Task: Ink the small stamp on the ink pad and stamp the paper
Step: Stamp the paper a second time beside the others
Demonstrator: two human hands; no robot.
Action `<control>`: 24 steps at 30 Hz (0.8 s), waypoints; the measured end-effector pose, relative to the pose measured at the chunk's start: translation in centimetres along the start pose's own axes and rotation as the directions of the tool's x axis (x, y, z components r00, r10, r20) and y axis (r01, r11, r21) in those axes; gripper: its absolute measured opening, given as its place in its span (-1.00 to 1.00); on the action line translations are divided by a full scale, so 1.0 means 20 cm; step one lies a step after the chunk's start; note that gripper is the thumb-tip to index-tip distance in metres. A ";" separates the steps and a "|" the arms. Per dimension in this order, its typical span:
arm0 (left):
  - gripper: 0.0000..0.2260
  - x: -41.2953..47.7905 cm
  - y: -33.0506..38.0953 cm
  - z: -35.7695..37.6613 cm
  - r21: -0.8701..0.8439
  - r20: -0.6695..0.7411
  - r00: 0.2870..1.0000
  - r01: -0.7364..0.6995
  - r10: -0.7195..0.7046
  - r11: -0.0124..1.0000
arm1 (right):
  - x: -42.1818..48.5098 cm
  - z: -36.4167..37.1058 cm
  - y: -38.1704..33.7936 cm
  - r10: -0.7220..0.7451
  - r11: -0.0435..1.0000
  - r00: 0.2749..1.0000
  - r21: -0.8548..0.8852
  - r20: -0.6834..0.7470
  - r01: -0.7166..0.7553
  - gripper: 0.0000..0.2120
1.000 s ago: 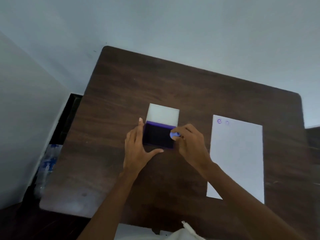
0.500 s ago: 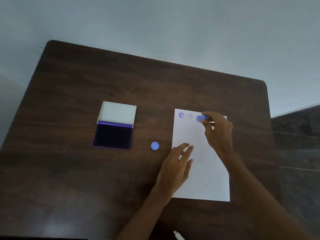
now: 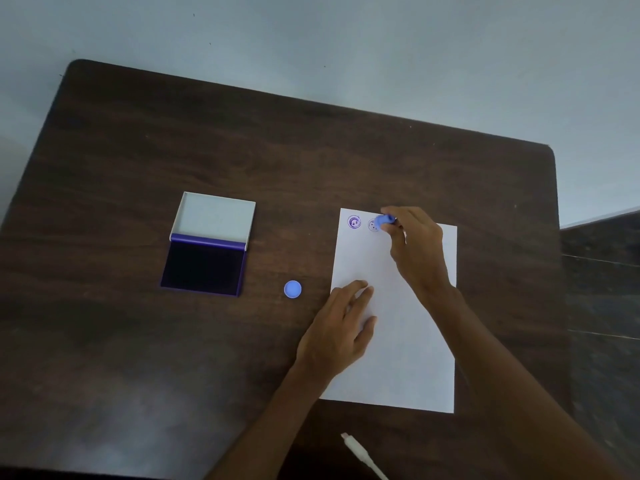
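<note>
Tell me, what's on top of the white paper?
On the paper are two purple stamp marks near its top edge. The left hand presses flat on it. The right hand holds the small blue stamp beside the second mark. Anything under the hands is hidden.

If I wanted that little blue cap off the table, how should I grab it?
Pinch the cap by its round rim, coming straight down from above. It lies flat and low on the table, standing clear of the ink pad and the paper.

Dark wood-grain table (image 3: 311, 161); matt white paper (image 3: 408, 341).
</note>
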State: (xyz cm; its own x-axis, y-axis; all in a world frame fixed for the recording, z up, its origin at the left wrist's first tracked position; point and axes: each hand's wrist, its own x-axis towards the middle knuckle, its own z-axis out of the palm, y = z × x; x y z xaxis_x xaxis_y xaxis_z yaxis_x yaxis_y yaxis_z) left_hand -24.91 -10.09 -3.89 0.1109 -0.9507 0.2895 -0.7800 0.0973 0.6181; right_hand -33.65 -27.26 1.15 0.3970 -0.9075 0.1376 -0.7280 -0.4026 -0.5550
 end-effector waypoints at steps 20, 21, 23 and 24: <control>-0.58 -0.02 -0.01 0.02 -0.039 -0.004 0.999 0.034 -0.034 0.999 | 0.01 0.03 0.00 -0.051 0.997 0.995 -0.046 0.085 0.055 -0.72; -0.58 -0.02 -0.01 0.02 -0.038 -0.002 0.999 0.033 -0.034 0.999 | 0.01 0.03 0.00 -0.051 0.997 0.995 -0.052 0.086 0.056 -0.72; -0.58 -0.02 -0.01 0.03 -0.032 0.000 1.000 0.031 -0.031 0.999 | 0.01 0.03 -0.01 -0.066 0.997 0.995 -0.044 0.078 0.069 -0.73; -0.58 -0.02 -0.01 0.03 -0.031 -0.001 1.000 0.031 -0.031 0.999 | 0.01 0.03 0.00 -0.077 0.996 0.994 -0.037 0.074 0.080 -0.74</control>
State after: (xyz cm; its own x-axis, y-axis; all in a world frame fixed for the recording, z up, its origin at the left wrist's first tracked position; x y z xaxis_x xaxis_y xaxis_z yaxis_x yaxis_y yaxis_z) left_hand -25.07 -9.90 -4.55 0.1355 -0.9528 0.2715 -0.7567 0.0774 0.6492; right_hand -33.19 -27.39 0.81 0.4922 -0.8624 0.1188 -0.7141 -0.4780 -0.5114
